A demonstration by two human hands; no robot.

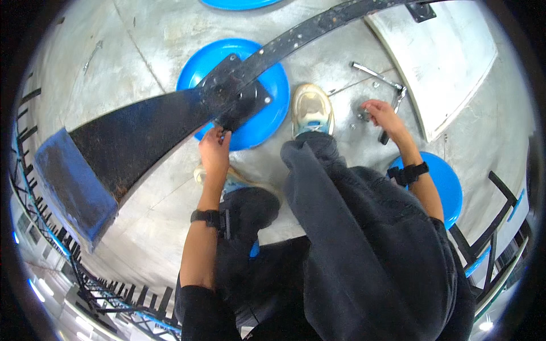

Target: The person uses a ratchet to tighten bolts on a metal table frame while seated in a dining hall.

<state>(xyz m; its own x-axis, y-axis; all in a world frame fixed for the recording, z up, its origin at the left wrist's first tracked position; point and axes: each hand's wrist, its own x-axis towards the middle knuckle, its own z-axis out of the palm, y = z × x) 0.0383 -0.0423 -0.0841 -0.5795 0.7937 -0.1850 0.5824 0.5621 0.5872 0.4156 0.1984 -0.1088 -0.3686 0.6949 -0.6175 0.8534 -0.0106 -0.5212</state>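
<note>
My left hand [215, 150] is closed at the lower edge of a black metal plate [253, 102], its fingertips round something small and dark that I cannot make out. The plate lies across a blue round disc [273, 125] on the floor, where a long curved black bar [307, 37] and a wide black piece [142, 119] meet. Off to the right, my right hand [384, 116] reaches down to the floor with its thumb and fingers drawn together at a few small metal nuts or bolts [362, 116]. Whether one is pinched is too small to tell.
Beyond my right hand lie a ratchet wrench [392, 105] and a metal rod-like tool [372, 74]. A large white panel [443, 62] is at the upper right. Another blue disc [443, 187] sits beside my right forearm. The wide black piece ends in a blue-edged pad [77, 184].
</note>
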